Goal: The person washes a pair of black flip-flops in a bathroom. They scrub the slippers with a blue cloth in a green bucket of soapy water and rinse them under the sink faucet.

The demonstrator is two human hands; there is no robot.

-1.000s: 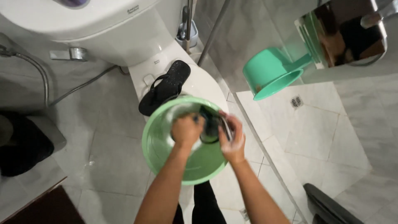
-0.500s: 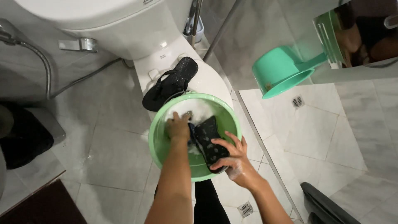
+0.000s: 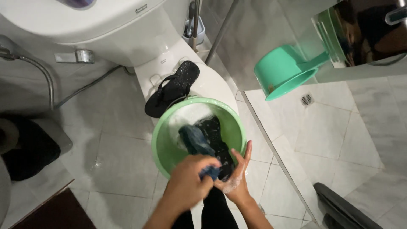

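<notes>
A green plastic basin (image 3: 160,131) rests on the closed white toilet lid (image 3: 212,82) with soapy water inside. A black sandal (image 3: 217,140) lies in it, tilted toward the near rim. My right hand (image 3: 238,178), foamy, holds the sandal's near end from below, fingers spread. My left hand (image 3: 186,183) is closed around a dark blue brush or cloth (image 3: 196,143) that lies pressed on the sandal. A second black sandal (image 3: 171,90) lies on the lid just beyond the basin.
The toilet tank (image 3: 85,25) is at top left, with a spray hose (image 3: 40,74) beside it. A teal scoop (image 3: 282,72) hangs past the glass partition (image 3: 271,144). A floor drain (image 3: 306,99), a black bin (image 3: 25,148) and a dark object (image 3: 347,208) are also here.
My left hand has pulled back from the middle of the basin to its near rim, closed on the blue thing. My right hand has shifted under the sandal's near end.
</notes>
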